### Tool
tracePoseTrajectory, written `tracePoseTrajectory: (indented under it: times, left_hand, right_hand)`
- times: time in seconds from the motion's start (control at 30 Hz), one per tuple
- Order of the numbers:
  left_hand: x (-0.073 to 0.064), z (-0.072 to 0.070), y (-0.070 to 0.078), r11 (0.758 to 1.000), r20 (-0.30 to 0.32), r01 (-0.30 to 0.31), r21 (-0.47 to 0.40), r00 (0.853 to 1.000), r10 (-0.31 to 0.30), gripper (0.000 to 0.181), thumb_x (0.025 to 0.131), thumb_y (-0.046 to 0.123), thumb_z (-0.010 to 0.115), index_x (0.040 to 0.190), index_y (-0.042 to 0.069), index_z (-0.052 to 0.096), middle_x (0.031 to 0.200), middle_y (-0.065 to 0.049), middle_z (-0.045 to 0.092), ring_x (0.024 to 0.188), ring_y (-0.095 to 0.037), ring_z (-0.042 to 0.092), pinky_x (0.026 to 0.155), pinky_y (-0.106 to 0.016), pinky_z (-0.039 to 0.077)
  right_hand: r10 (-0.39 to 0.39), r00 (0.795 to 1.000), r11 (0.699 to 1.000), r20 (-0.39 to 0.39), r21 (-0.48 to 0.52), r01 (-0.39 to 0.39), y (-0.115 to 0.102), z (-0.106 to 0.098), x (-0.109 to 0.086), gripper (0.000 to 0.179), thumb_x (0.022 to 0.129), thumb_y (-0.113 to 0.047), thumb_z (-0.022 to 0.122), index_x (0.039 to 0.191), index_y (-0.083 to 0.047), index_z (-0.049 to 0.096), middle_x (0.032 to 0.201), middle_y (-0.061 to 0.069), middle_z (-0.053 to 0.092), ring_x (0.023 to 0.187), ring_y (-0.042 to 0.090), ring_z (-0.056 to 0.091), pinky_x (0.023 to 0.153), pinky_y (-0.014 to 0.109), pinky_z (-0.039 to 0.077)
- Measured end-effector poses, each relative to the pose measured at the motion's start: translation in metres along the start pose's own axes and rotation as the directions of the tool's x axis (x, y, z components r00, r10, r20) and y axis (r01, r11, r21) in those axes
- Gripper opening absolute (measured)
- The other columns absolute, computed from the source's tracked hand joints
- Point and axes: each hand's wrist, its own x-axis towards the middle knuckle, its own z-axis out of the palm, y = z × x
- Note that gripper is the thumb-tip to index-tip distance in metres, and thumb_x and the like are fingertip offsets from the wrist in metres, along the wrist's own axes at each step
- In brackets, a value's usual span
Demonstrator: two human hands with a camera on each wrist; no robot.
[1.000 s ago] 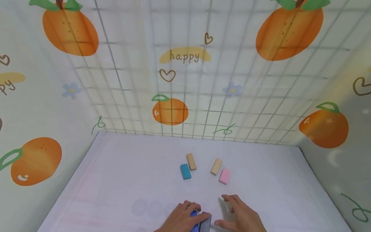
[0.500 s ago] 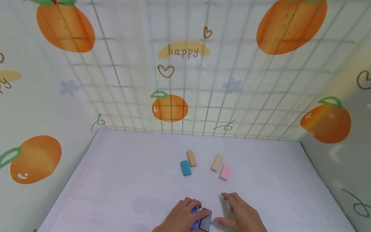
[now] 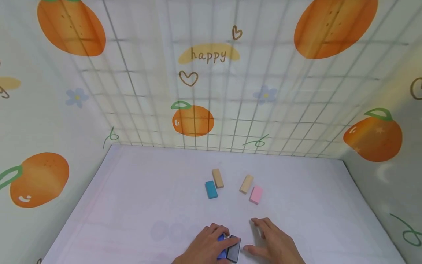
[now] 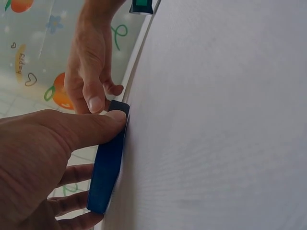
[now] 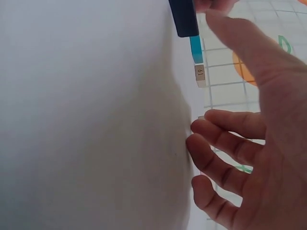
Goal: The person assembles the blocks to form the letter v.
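Observation:
On the near part of the table my left hand (image 3: 206, 244) grips a blue block (image 3: 221, 245), fingers bent over its far side. My left thumb reaches across onto a dark grey slab (image 3: 233, 250) beside the block, seen in the head view. In the left wrist view the thumb presses on the blue block (image 4: 106, 165) near its dark end, the fingers behind it. To the right of the slab, my right hand (image 3: 277, 244) rests loosely bent with thumb and fingers apart, holding nothing. The right wrist view shows a dark block (image 5: 184, 19) beyond the right thumb.
Farther back on the white table (image 3: 148, 183) lie a teal block (image 3: 211, 190) beside a wooden block (image 3: 218, 178), and a pink block (image 3: 256, 195) beside another wooden block (image 3: 246, 184). Sheets printed with oranges (image 3: 193, 121) stand around the table's back and sides.
The head view has tilted slightly down, so the whole scene sits a little higher. Both hands and the blocks keep their places relative to one another.

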Motion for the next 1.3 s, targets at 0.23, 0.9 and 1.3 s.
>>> tracePoseTrajectory:
  times: [0.23, 0.9, 1.3]
  left_hand:
    - [-0.0008, -0.0026, 0.0030, 1.000, 0.026, 0.016, -0.012, 1.000, -0.016, 0.055, 0.098, 0.060, 0.052, 0.148, 0.038, 0.050, 0.128, 0.010, 0.056, 0.115, -0.011, 0.048, 0.092, -0.030, 0.047]
    - [-0.0007, -0.0056, 0.0050, 0.999, 0.062, 0.040, -0.006, 0.997, -0.040, 0.054, 0.097, 0.050, 0.065, 0.148, 0.041, 0.050, 0.133, 0.012, 0.055, 0.118, -0.009, 0.047, 0.096, -0.031, 0.046]
    - [0.0020, -0.0053, 0.0045, 0.998, 0.078, 0.055, 0.006, 0.995, -0.055, 0.058, 0.094, 0.053, 0.066, 0.148, 0.044, 0.046, 0.152, 0.011, 0.044, 0.125, -0.012, 0.047, 0.099, -0.036, 0.047]
  right_hand:
    - [0.005, 1.000, 1.000, -0.001, -0.010, -0.005, -0.0003, 0.0005, -0.0004, 0.090, 0.064, -0.067, 0.084, 0.132, -0.012, 0.062, 0.122, 0.003, 0.062, 0.086, 0.014, 0.056, 0.085, 0.043, 0.057]
    - [0.005, 1.000, 1.000, -0.008, -0.020, -0.005, -0.0020, 0.0005, -0.0016, 0.087, 0.065, -0.063, 0.086, 0.132, -0.012, 0.061, 0.118, 0.003, 0.061, 0.083, 0.014, 0.053, 0.082, 0.041, 0.057]
    - [0.002, 1.000, 1.000, -0.009, -0.020, -0.002, -0.0027, 0.0002, -0.0010, 0.087, 0.066, -0.063, 0.085, 0.133, -0.013, 0.060, 0.119, 0.004, 0.060, 0.083, 0.014, 0.053, 0.079, 0.039, 0.058]
